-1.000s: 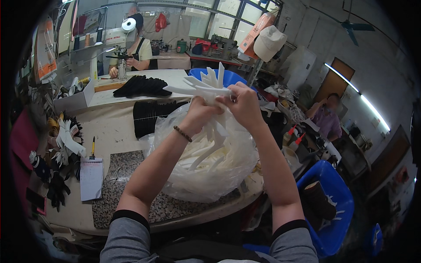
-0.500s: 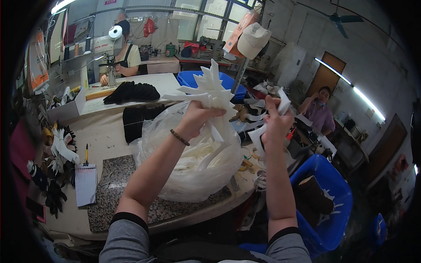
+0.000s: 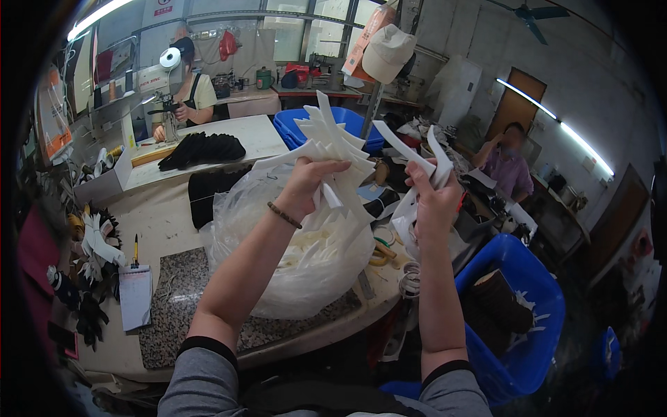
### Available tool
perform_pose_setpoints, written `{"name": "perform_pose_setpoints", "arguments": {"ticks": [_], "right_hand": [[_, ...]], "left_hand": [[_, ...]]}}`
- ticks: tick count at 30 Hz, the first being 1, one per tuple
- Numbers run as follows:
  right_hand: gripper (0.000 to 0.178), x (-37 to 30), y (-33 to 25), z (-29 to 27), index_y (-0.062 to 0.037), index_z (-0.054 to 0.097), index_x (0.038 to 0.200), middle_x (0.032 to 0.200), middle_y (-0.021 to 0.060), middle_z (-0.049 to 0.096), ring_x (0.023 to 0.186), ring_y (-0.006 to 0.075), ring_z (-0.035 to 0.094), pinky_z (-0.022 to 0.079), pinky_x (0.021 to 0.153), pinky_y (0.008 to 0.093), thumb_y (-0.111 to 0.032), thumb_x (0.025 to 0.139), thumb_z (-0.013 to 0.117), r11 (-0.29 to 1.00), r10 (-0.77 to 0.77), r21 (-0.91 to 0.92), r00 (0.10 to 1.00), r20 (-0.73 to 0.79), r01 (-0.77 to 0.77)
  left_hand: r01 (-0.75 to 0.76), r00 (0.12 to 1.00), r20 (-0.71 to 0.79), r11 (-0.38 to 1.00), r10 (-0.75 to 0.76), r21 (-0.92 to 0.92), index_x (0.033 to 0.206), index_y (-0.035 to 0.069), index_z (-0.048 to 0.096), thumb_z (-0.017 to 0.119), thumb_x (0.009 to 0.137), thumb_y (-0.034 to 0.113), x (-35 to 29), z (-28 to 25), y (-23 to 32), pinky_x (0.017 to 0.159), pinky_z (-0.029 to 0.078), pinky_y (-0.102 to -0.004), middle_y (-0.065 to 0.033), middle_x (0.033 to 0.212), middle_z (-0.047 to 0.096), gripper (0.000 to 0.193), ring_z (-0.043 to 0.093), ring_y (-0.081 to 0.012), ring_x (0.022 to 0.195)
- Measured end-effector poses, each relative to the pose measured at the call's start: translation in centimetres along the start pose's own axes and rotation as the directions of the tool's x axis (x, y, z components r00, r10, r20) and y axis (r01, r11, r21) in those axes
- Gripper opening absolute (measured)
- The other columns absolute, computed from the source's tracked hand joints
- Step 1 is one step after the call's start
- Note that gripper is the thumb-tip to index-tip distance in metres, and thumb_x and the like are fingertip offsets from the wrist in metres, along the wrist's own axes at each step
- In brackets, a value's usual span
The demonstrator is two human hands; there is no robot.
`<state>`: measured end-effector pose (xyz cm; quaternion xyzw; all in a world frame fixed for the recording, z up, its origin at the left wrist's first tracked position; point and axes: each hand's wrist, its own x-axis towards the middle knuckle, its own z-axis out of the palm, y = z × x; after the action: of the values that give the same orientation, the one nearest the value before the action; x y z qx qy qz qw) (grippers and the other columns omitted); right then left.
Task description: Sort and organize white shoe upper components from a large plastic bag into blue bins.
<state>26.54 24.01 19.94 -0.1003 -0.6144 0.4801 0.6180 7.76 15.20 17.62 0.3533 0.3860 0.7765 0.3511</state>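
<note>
Above a clear plastic bag [image 3: 299,292] of white strips, my left hand [image 3: 309,186] is closed round a fanned bunch of white strips [image 3: 333,142]. To its right, my right hand [image 3: 432,198] pinches a few white strips [image 3: 439,156], whose upper ends spread apart in a V and lower part hangs beside the palm. The two hands are apart, both raised over the table. More loose white strips [image 3: 313,243] fill the open bag below. Exactly how many strips each hand grips cannot be made out.
A speckled stone slab [image 3: 180,299] lies under the bag, with a notepad [image 3: 135,295] to its left. Scissors [image 3: 383,254] lie on the right. A blue bin [image 3: 542,340] holds dark rolls. Black pieces [image 3: 201,151] lie ahead, near a co-worker at a sewing machine [image 3: 156,87].
The strips in my right hand have turned and now spread into two upright ends. My left hand keeps its bunch in nearly the same place. The view has shifted slightly.
</note>
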Motion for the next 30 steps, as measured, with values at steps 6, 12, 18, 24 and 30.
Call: {"name": "perform_pose_setpoints", "arguments": {"ticks": [6,12,18,24,30], "right_hand": [[0.040,-3.4,2.5,-2.2,0.0020,0.070,0.104,0.086,0.0030,0.069,0.069,0.0056,0.055,0.045,0.065,0.0230,-0.011,0.069,0.086,0.934,0.218,-0.318,0.965,0.146,-0.163],[0.034,-2.0,2.1,-5.7,0.0026,0.069,0.102,0.092,0.0062,0.071,0.078,0.0101,0.064,0.050,0.072,0.0253,-0.006,0.072,0.082,0.935,0.335,-0.216,0.902,0.274,-0.281],[0.029,-0.5,-1.5,-15.3,0.0038,0.068,0.103,0.087,0.0054,0.070,0.074,0.0084,0.062,0.049,0.068,0.0239,-0.009,0.078,0.079,0.913,0.321,-0.302,0.940,0.113,-0.276],[0.032,1.3,-6.9,-31.3,0.0084,0.066,0.103,0.087,0.0110,0.070,0.078,0.0154,0.064,0.048,0.073,0.0293,-0.015,0.083,0.074,0.658,-0.057,-0.740,0.970,-0.236,-0.141],[0.022,1.9,-8.6,-44.6,0.0011,0.067,0.096,0.088,0.0175,0.068,0.087,0.0351,0.065,0.048,0.076,0.0412,-0.018,0.084,0.066,0.002,-0.289,-0.962,0.920,-0.263,-0.274]], "left_hand": [[0.009,0.994,0.109,0.993,0.003,-0.114,0.105,-0.001,0.064,0.074,0.079,0.012,-0.1,0.9,0.3,0.068,0.058,-0.0325,-0.0100,0.095,0.068,0.031,0.069,-0.0192,0.078],[0.066,0.991,0.132,0.947,-0.026,-0.314,0.100,0.006,0.065,0.073,0.080,0.014,1.2,1.3,-0.5,0.076,0.056,-0.0279,-0.0059,0.095,0.068,0.023,0.067,-0.0154,0.087],[0.042,0.993,0.114,0.952,-0.008,-0.302,0.105,0.005,0.062,0.070,0.080,0.010,2.2,2.3,-1.4,0.080,0.056,-0.0346,-0.0082,0.098,0.068,0.027,0.067,-0.0194,0.091],[0.166,0.950,0.304,0.932,-0.064,-0.323,0.109,0.000,0.060,0.068,0.083,0.010,5.1,6.1,-7.8,0.086,0.055,-0.0368,-0.0119,0.103,0.067,0.030,0.068,-0.0229,0.093],[0.274,0.813,0.579,0.920,-0.067,-0.279,0.116,-0.004,0.055,0.071,0.079,0.020,2.0,14.2,-10.9,0.082,0.056,-0.0365,-0.0154,0.101,0.066,0.047,0.067,-0.0250,0.090]]}}
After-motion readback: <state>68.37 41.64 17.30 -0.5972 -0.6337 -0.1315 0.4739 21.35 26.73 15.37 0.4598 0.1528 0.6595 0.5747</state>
